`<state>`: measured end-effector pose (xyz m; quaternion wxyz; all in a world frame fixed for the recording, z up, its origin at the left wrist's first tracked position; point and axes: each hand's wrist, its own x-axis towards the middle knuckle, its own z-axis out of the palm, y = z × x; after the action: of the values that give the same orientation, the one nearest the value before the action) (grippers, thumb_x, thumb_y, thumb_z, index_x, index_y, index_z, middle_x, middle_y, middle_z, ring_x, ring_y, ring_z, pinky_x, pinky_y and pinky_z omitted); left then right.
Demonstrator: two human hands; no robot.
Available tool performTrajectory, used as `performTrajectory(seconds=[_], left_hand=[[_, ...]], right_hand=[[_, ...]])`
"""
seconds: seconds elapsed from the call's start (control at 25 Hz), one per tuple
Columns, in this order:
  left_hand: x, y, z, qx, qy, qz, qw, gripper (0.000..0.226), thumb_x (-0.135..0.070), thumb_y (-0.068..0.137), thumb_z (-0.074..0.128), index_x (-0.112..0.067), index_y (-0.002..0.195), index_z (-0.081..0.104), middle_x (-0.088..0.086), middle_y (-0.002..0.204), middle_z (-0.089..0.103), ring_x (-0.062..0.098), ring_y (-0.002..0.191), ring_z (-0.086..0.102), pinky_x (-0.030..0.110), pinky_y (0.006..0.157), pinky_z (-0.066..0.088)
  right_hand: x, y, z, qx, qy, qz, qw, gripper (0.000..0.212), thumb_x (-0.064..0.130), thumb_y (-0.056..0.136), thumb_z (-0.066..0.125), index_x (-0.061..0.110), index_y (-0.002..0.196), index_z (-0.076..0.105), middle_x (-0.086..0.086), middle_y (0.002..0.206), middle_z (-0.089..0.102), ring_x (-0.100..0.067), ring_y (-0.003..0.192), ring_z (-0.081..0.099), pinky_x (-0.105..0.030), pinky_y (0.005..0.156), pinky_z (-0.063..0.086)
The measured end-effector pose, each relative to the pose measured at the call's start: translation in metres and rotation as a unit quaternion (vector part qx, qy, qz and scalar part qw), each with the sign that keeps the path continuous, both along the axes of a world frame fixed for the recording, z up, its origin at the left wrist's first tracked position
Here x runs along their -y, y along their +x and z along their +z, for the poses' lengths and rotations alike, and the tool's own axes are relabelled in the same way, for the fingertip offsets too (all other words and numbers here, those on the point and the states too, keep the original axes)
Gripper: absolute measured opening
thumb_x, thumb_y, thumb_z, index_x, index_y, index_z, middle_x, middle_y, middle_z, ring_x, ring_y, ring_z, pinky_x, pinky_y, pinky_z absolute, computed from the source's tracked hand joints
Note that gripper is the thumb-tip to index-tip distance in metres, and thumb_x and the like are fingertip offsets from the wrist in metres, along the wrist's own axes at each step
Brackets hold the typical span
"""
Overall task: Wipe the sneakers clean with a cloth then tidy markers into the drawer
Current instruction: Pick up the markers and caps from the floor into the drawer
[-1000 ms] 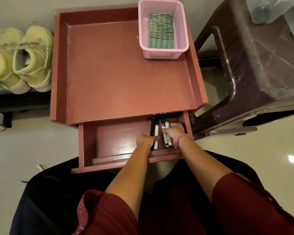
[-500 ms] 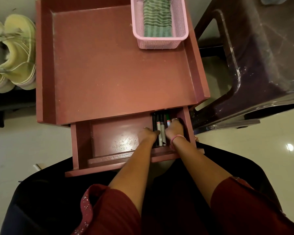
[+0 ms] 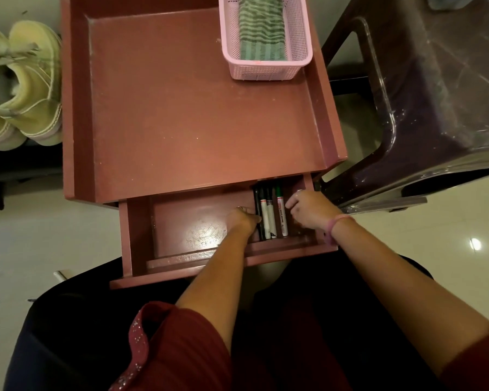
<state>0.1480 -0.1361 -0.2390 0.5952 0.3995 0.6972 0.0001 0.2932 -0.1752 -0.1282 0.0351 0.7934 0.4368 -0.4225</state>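
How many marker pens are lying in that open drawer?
4, side by side at the right end of the reddish-brown wooden drawer: a black marker, a white red-banded marker, a white black-capped marker and a green-capped marker. The hands may hide more.

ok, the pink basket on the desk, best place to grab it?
Grip the pink basket by its near rim, coming from above with fingers over the lip. It sits upright, the rim flares outward, and the folded green cloth fills the middle, leaving the edges free.
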Motion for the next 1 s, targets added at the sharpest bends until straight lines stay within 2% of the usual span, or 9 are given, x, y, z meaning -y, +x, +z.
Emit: performTrajectory(seconds=[0.08,0.12,0.2,0.24,0.36,0.48,0.6,0.68,1.0], left_hand=[[0.001,0.001,0.0,0.014,-0.001,-0.007,1.0,0.013,-0.004,0.083,0.07,-0.016,0.082,0.064,0.013,0.109,0.07,0.027,0.102,0.067,0.038,0.092,0.055],[0.003,0.002,0.001,0.026,-0.003,-0.018,1.0,0.012,-0.003,0.083,0.069,-0.012,0.091,0.067,0.014,0.111,0.069,0.028,0.104,0.066,0.038,0.094,0.053],[0.005,0.006,0.002,0.039,-0.006,-0.058,0.998,0.029,-0.004,0.084,0.068,-0.004,0.113,0.066,0.014,0.117,0.067,0.028,0.107,0.064,0.037,0.098,0.051],[0.006,0.007,0.002,0.037,-0.003,-0.081,0.996,0.035,-0.006,0.085,0.068,-0.004,0.12,0.063,0.013,0.12,0.066,0.028,0.109,0.063,0.037,0.099,0.05],[0.007,0.012,0.005,0.028,0.016,-0.15,0.988,0.042,-0.011,0.088,0.065,-0.008,0.129,0.059,0.008,0.129,0.061,0.026,0.114,0.06,0.035,0.103,0.047],[0.007,0.018,0.005,0.027,0.031,-0.183,0.982,0.043,-0.011,0.088,0.064,-0.01,0.131,0.058,0.008,0.133,0.059,0.025,0.117,0.059,0.034,0.105,0.045],[0.009,0.023,0.007,0.023,0.048,-0.181,0.982,0.04,-0.012,0.09,0.063,-0.01,0.129,0.06,0.008,0.133,0.059,0.024,0.115,0.059,0.032,0.103,0.045],[0.009,0.023,0.007,0.025,0.047,-0.169,0.984,0.038,-0.012,0.09,0.063,-0.009,0.128,0.06,0.009,0.131,0.06,0.024,0.114,0.06,0.031,0.102,0.046],[0.008,0.018,0.008,0.038,0.039,-0.143,0.988,0.034,-0.012,0.088,0.064,-0.009,0.122,0.063,0.009,0.126,0.063,0.025,0.115,0.058,0.035,0.103,0.045]], right_hand=[[0.01,0.019,0.019,-0.036,0.027,-0.061,0.997,0.029,0.0,0.086,0.047,0.02,0.095,0.067,-0.001,0.093,0.062,-0.017,0.083,0.058,-0.018,0.063,0.043],[0.014,0.029,0.024,-0.04,0.047,-0.1,0.993,0.025,0.002,0.085,0.051,0.022,0.089,0.066,0.003,0.086,0.062,-0.015,0.079,0.059,-0.018,0.062,0.044],[0.021,0.042,0.025,-0.057,0.076,-0.177,0.98,0.014,0.007,0.085,0.061,0.02,0.086,0.066,0.005,0.074,0.064,-0.015,0.075,0.065,-0.025,0.068,0.051],[0.024,0.045,0.023,-0.068,0.082,-0.207,0.972,0.01,0.009,0.085,0.063,0.018,0.086,0.066,0.003,0.071,0.064,-0.016,0.073,0.066,-0.027,0.068,0.053],[0.031,0.046,0.012,-0.089,0.085,-0.257,0.959,0.01,0.012,0.088,0.062,0.019,0.081,0.064,0.001,0.069,0.065,-0.013,0.067,0.065,-0.022,0.058,0.047],[0.034,0.044,0.005,-0.094,0.082,-0.269,0.955,0.01,0.013,0.087,0.061,0.02,0.08,0.063,0.001,0.071,0.064,-0.013,0.066,0.064,-0.021,0.055,0.045],[0.031,0.046,0.0,-0.088,0.087,-0.28,0.952,0.012,0.013,0.087,0.061,0.021,0.077,0.063,0.0,0.067,0.063,-0.016,0.067,0.063,-0.033,0.071,0.055],[0.03,0.047,-0.002,-0.088,0.09,-0.285,0.95,0.013,0.013,0.086,0.062,0.021,0.075,0.064,0.0,0.064,0.062,-0.018,0.068,0.064,-0.041,0.08,0.057],[0.029,0.044,0.003,-0.081,0.103,-0.29,0.948,0.015,0.014,0.086,0.061,0.021,0.074,0.066,0.0,0.066,0.065,-0.019,0.068,0.065,-0.045,0.078,0.057]])
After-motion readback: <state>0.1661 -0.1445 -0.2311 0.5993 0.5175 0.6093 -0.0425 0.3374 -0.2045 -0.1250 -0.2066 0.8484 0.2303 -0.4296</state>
